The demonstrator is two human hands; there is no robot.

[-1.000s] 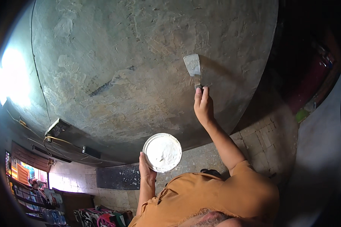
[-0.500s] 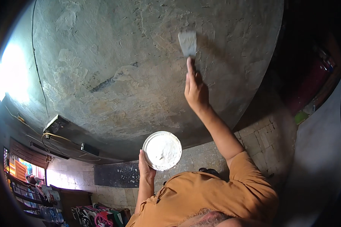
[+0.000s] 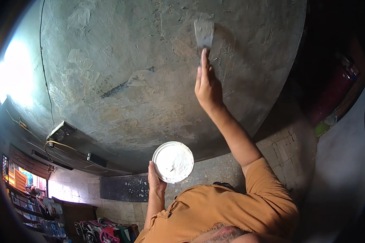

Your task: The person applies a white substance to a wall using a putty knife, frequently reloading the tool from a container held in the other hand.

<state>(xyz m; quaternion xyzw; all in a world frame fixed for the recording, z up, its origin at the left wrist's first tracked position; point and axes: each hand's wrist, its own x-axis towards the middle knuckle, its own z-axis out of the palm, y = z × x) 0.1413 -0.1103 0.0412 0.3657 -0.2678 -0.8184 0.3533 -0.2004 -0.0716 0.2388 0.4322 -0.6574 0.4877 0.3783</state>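
Observation:
My right hand (image 3: 209, 83) is closed round the handle of a putty knife (image 3: 204, 33), whose smeared metal blade lies on or very close to a rough grey plastered wall (image 3: 109, 52), high up and right of centre; its handle is mostly hidden behind my fingers. Lower down, my left hand (image 3: 155, 178) holds a round white tub (image 3: 173, 162) of white paste from the side. Uneven patches and a dark streak mark the wall below and left of the blade.
A loose cable, a box-like fitting (image 3: 61, 131) and a bright light are on the left. Below lie a tiled floor (image 3: 280, 162) and a dark ledge (image 3: 123, 188), with a doorway (image 3: 26, 182) and clutter at lower left. A dark red object (image 3: 328, 93) stands at right.
My right hand and the knife have moved up the wall, with the arm stretched further. My left hand and the tub have stayed nearly in place.

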